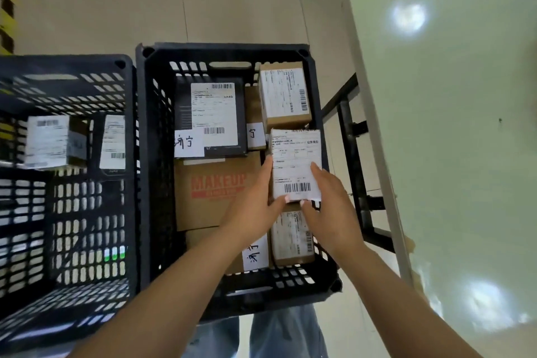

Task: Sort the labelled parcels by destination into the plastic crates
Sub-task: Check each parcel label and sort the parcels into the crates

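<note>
A small parcel with a white shipping label (295, 163) is over the right side of the middle black crate (151, 154). My left hand (255, 200) grips its left edge and my right hand (328, 200) grips its right edge, thumbs at the bottom. Inside that crate lie a black box with a label (212, 116), a brown "MAKEUP" box (212, 192), a brown parcel at the far right corner (283, 94) and another brown parcel (290, 238) under my hands. Handwritten white tags (187, 143) stick to some parcels.
A second black crate (128, 73) stands to the left with two labelled parcels (48, 141) at its far end. A pale green table (453, 125) with a black frame (351, 148) is on the right. The floor is tiled beige.
</note>
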`<state>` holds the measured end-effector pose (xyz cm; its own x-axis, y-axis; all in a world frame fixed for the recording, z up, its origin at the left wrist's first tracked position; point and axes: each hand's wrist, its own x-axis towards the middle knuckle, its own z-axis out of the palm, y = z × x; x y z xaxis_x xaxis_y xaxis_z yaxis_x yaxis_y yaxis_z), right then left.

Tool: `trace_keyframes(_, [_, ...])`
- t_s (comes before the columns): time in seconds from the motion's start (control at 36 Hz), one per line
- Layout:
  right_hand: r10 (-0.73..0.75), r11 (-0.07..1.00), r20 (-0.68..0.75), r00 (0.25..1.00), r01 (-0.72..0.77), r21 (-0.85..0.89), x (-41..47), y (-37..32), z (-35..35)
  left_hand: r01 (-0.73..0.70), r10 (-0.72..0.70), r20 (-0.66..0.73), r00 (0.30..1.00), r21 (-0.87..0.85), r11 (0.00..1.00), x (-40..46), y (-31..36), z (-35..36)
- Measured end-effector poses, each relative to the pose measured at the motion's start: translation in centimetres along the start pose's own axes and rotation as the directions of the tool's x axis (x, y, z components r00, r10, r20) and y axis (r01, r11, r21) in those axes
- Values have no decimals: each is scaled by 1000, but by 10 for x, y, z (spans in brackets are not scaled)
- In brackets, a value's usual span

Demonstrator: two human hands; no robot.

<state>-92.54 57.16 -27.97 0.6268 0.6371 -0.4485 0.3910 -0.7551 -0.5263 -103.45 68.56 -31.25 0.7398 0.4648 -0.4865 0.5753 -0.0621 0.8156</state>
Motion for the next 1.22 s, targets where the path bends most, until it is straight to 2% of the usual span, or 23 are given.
trace_keyframes(0.22, [-29, 941, -8, 1000, 24, -338, 22, -3, 15, 1, 0, -60, 998, 14, 1000, 23, -13, 6])
trace_keyframes(0.5, [-26, 894, 122, 992, 77, -441, 30, -8, 8, -26, 33, -56, 998, 107, 994, 30, -1, 5])
trace_keyframes(0.61, [-5, 918, 140, 990, 60, -393, 28, -9, 7, -39, 43, -27, 999, 130, 991, 25, 0, 1])
trace_keyframes(0.75, [-10, 954, 110, 994, 42, -297, 22, -17, 14, -40, 41, -20, 999, 63, 997, 18, 2, -2])
trace_keyframes(0.89, [-101, 983, 57, 993, 109, -150, 13, -23, 16, -22, 29, -83, 996, 92, 995, 11, -8, -11])
trace_keyframes(1.03, [-119, 993, 21, 993, 118, 23, 8, -39, 25, 3, 10, -138, 990, 96, 995, -4, -27, -26])
trace_keyframes(1.22, [-104, 990, 108, 989, 92, 104, 11, -65, 50, 65, -56, -167, 984, 48, 997, -26, -51, -53])
